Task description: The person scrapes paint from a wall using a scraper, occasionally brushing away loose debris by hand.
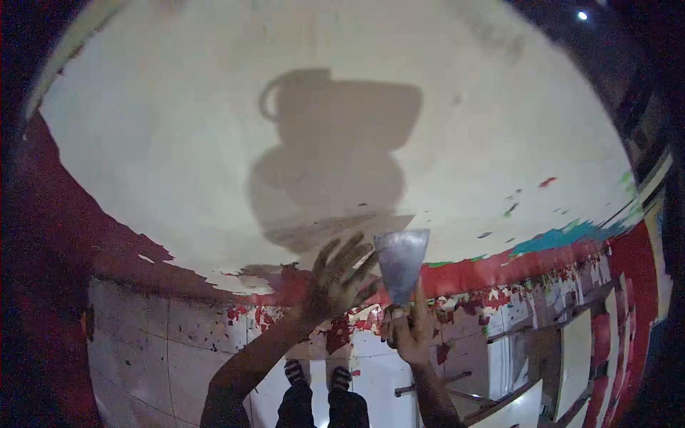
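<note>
One scraper [402,265], metal, its blade widening toward the top, stands upright before the lower part of the wall [178,128], broad edge up. Whether that edge touches the surface cannot be told from this angle.

Right hand [408,332]: fingers closed around the scraper's handle, below the blade. Left hand [341,279]: open, fingers spread, nothing in its grasp, just beside the blade on its left; contact with wall or blade is unclear.

Wall: pale over most of the view, with a large dark shadow [342,118] in the middle. Along its lower edge runs a ragged band of red paint [499,273], with a blue-green patch [553,240] above it at right.

Below: tiled floor [146,328], strewn with red paint flakes [341,334] near the wall base. Two feet in striped footwear [340,378] point toward the wall, under dark trousers [294,410].

Lower right: a structure with pale panels [576,357] and dark bars; whether it is a container, or holds anything, cannot be told. Upper right: one small bright light [583,16].
</note>
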Demonstrator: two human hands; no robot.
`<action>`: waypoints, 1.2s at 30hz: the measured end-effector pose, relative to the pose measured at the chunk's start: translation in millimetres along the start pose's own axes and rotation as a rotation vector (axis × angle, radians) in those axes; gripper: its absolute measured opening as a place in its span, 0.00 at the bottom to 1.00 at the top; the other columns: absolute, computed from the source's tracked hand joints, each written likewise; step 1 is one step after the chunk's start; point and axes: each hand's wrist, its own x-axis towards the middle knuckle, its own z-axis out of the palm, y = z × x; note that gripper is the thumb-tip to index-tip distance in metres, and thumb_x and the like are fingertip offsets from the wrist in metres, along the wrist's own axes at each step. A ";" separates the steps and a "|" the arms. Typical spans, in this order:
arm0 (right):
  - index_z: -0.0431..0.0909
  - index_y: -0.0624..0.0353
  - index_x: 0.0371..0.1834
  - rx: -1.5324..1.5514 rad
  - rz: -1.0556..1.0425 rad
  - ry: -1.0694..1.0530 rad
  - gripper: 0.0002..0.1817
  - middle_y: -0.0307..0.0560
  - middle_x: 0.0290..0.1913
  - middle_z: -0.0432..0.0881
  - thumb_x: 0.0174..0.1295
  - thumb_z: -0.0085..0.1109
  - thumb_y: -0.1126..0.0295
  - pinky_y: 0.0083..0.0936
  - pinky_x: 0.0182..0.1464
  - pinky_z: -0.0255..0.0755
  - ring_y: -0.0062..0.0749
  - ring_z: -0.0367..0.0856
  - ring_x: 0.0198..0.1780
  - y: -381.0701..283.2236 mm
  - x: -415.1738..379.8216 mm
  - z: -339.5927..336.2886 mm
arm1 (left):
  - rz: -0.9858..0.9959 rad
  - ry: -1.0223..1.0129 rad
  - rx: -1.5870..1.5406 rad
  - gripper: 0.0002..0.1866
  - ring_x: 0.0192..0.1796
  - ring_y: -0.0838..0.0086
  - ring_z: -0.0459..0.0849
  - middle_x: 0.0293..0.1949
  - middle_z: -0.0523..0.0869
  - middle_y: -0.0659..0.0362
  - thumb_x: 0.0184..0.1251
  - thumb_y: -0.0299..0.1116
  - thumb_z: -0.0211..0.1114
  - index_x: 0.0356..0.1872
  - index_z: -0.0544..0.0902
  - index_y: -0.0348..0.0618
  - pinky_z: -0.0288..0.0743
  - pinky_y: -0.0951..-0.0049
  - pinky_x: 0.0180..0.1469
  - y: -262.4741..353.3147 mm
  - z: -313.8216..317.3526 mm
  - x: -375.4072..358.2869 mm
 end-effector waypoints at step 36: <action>0.44 0.64 0.70 0.060 -0.058 0.296 0.35 0.49 0.51 0.75 0.64 0.48 0.65 0.14 0.26 0.65 0.15 0.70 0.28 37.0 41.8 40.4 | 0.233 0.031 0.161 0.16 0.55 0.72 0.76 0.48 0.81 0.69 0.46 0.39 0.64 0.40 0.85 0.55 0.66 0.62 0.56 -32.7 10.1 19.0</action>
